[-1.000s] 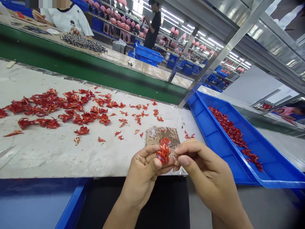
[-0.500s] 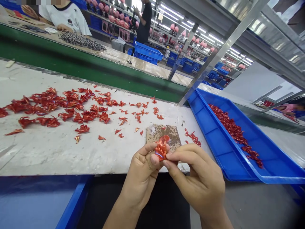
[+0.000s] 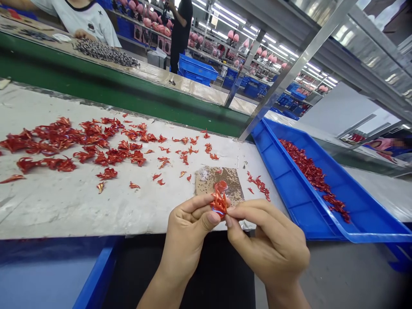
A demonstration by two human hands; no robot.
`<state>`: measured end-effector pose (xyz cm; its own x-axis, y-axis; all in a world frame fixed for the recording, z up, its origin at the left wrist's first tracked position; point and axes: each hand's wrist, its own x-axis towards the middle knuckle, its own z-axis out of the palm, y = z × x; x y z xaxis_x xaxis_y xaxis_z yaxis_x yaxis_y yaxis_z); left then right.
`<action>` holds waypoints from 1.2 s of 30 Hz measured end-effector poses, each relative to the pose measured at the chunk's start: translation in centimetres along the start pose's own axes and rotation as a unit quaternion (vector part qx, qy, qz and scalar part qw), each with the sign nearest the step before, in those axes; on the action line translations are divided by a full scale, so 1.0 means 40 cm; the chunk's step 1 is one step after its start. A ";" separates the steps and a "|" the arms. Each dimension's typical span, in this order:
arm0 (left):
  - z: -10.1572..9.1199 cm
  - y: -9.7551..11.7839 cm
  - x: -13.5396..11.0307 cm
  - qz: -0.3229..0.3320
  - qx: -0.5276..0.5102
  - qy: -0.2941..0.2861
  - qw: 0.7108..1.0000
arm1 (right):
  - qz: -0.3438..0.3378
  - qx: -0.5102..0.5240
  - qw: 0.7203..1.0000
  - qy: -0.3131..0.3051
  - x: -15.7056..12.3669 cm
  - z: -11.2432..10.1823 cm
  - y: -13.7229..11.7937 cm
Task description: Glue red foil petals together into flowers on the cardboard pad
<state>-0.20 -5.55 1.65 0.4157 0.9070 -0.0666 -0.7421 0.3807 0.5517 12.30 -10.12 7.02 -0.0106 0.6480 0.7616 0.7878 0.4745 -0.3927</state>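
Between the fingers of my left hand (image 3: pixel 189 231) is a shiny red spiky plastic piece (image 3: pixel 219 201) with a rounded cup-like end and a blue-white stripe. My right hand (image 3: pixel 270 236) pinches the lower right edge of that same piece with thumb and forefinger. Both hands are close together above the near edge of the white table (image 3: pixel 154 214). Just beyond the piece lies a worn, speckled brown board (image 3: pixel 233 178). Many similar red pieces (image 3: pixel 54 137) are heaped on the left of the table, with smaller red bits (image 3: pixel 185 156) scattered toward the middle.
At right stands a blue crate (image 3: pixel 296 206) with small red parts (image 3: pixel 309 171) inside; more red bits (image 3: pixel 259 184) lie beside it. A metal post (image 3: pixel 289 81) rises at the table's back. Beyond the green divider (image 3: pixel 128 101), a person in white (image 3: pixel 93 23) sits by dark parts (image 3: pixel 106 53).
The view has shifted slightly. Both hands stay on the red piece, which has tilted a little, and my left fingers have spread somewhat around it. The standing person behind has moved an arm.
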 end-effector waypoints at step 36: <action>-0.013 -0.012 0.007 0.006 0.046 -0.058 0.997 | -0.046 -0.071 0.995 0.053 -0.033 0.001 0.018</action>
<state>0.00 -5.40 0.91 0.4688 0.8826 0.0351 -0.6989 0.3463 0.6258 12.83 -10.60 5.70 -0.0280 0.5357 0.8439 0.8658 0.4350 -0.2474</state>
